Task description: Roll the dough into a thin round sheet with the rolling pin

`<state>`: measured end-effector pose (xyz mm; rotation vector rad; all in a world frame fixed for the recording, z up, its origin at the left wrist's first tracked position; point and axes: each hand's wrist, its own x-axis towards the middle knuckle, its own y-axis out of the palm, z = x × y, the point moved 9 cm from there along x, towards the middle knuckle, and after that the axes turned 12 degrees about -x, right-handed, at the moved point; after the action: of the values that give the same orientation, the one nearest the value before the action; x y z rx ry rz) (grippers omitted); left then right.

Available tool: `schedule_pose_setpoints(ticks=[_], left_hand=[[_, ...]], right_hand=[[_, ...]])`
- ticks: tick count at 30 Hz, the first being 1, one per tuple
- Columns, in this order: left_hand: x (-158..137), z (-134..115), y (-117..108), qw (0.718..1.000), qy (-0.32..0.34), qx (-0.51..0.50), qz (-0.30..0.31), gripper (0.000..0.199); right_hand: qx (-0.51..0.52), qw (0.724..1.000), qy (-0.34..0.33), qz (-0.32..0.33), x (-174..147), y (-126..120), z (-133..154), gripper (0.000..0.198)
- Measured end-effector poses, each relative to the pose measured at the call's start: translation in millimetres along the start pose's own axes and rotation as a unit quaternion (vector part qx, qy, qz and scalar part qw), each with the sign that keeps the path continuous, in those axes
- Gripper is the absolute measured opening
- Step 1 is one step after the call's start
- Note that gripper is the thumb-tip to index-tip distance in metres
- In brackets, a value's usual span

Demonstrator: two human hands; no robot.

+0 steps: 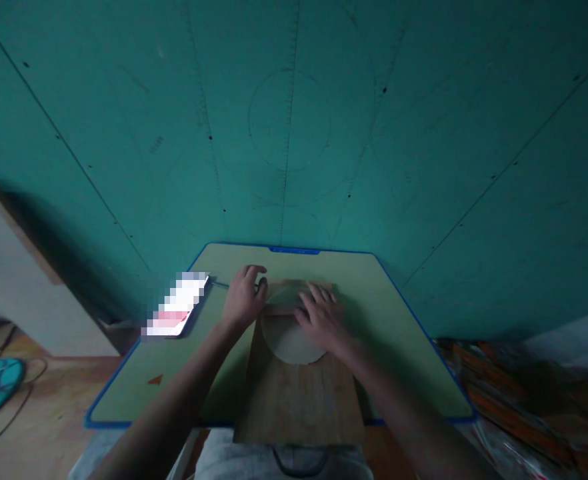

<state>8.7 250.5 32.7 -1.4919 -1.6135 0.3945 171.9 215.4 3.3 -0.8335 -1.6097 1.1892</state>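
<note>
One pale round disc (291,343) lies on the far part of a wooden board (299,400), and we take that disc as the centre of our dial. Across its far portion, toward 12 o'clock, runs a narrow pale strip (280,311); we cannot tell whether it is a separate piece or part of the disc.

Our left hand (245,292) is at 10 o'clock, beside the board's far left side, its fingers curved and its thumb apart from the forefinger. Our right hand (320,312) lies over the disc toward 2 o'clock, its fingers slightly spread near the strip; blur keeps us from telling whether it pinches anything.

The board rests on a pale, blue-rimmed surface (394,320), and its 6 o'clock end juts past the near edge over our grey trousers (234,460). At 9 o'clock on the surface we see a lit smartphone (177,310), its screen pixelated; at 10 o'clock, a thin dark stick (219,285) between phone and left hand; toward 8 o'clock, a small orange-brown scrap (155,380). Beyond the far edge, at 12 o'clock, we face a green wall (424,133) with a faintly drawn circle (249,120) and dark dots.
</note>
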Motion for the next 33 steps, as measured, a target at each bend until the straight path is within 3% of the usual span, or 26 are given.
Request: schedule_pose_setpoints(ticks=[3, 6, 9, 12, 16, 22, 33], left_hand=[[-25.8, 6.0, -9.5, 1.0, 0.004, -0.02, -0.001, 0.023], [-44.2, -7.6, -0.5, 0.999, 0.023, -0.006, 0.026, 0.021], [-51.5, -30.8, 17.3, 0.994, 0.035, 0.085, 0.061, 0.025], [-47.7, -43.2, 31.4, 0.982, 0.003, 0.171, 0.083, 0.03], [-33.1, -45.1, 40.0, 0.977, -0.033, 0.192, 0.091, 0.033], [-0.6, -26.9, 43.1, 0.976, -0.068, 0.187, 0.092, 0.033], [72.9, 5.1, 53.0, 0.978, -0.076, 0.181, 0.069, 0.033]], right_hand=[[0.024, 0.999, -0.024, -0.029, -25.2, -4.1, 2.4, 0.037], [0.044, 0.998, -0.026, -0.04, -34.4, -10.8, 4.6, 0.031], [0.05, 0.998, -0.017, -0.03, -30.4, -16.2, 7.3, 0.026], [0.046, 0.999, 0.027, -0.009, -17.9, -16.1, 3.7, 0.031], [0.014, 0.995, 0.09, 0.039, 4.5, -5.7, -2.3, 0.037], [0.012, 0.987, 0.113, 0.114, 44.2, 14.3, -7.8, 0.042], [0.033, 0.989, 0.105, 0.104, 127.1, 38.7, -24.0, 0.038]])
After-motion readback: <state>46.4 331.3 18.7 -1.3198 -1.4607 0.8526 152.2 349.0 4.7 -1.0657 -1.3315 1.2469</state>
